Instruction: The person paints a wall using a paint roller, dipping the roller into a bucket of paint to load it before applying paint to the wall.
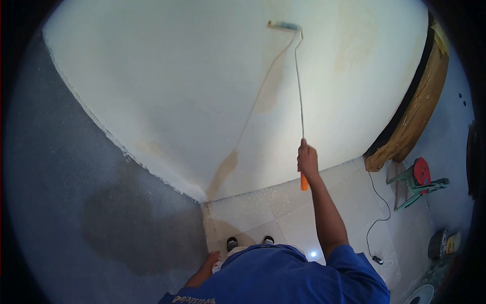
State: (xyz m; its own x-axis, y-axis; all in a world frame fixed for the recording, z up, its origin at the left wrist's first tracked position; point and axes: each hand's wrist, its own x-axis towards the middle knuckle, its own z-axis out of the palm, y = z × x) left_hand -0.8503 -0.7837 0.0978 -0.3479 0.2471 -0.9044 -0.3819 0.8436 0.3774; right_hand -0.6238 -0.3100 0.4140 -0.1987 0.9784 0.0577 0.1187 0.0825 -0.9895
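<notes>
Blue shirt [283, 276] below, right hand [307, 159] wraps its grip tight around roller pole [299, 91]; left hand's [210, 261] grip unclear.

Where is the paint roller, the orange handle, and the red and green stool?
paint roller [284, 25], head view, on the roller sleeve against the white wall.
orange handle [304, 182], head view, on the end below the right hand [307, 159].
red and green stool [421, 172], head view, on its red seat.
</notes>
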